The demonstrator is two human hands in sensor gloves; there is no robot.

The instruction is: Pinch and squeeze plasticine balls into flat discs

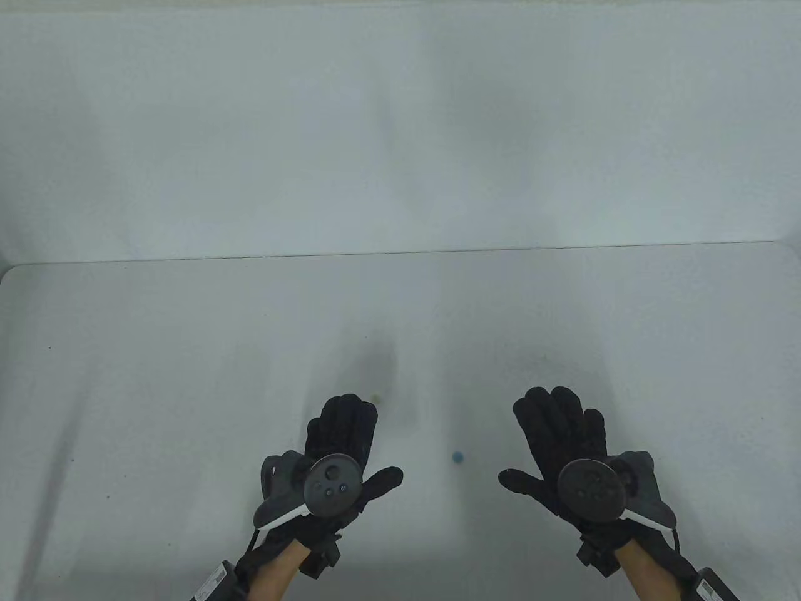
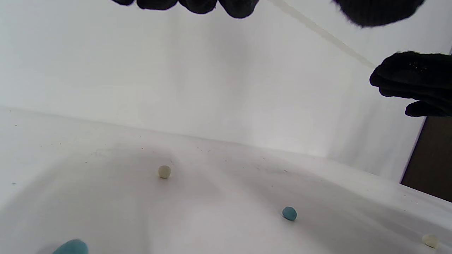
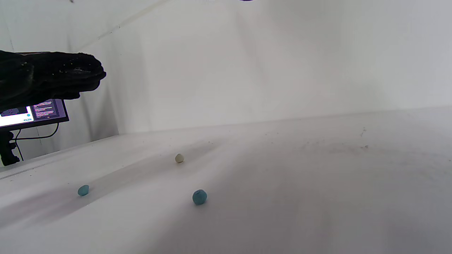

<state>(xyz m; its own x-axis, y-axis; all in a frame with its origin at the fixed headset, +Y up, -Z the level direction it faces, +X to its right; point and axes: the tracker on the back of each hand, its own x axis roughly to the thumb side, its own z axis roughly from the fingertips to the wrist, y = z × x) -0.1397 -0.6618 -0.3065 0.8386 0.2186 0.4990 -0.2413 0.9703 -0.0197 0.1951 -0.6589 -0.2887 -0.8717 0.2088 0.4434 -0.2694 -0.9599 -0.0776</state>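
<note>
My left hand [image 1: 360, 438] and right hand [image 1: 538, 441], both in black gloves, hover palm down over the white table [image 1: 188, 375] with fingers spread, holding nothing. A small blue plasticine ball [image 1: 459, 456] lies between them. A cream ball [image 1: 377, 397] peeks out just past my left fingertips. The left wrist view shows a cream ball [image 2: 164, 171], a blue ball [image 2: 289, 213], another blue ball [image 2: 70, 247] at the bottom edge and a cream ball [image 2: 430, 240] at the far right. The right wrist view shows a cream ball [image 3: 179, 158] and two blue balls [image 3: 199, 197] [image 3: 83, 190].
A white backdrop wall [image 1: 400, 125] rises behind the table's far edge. A monitor [image 3: 31, 114] stands off the table's left side in the right wrist view. The table's far half shows only bare surface.
</note>
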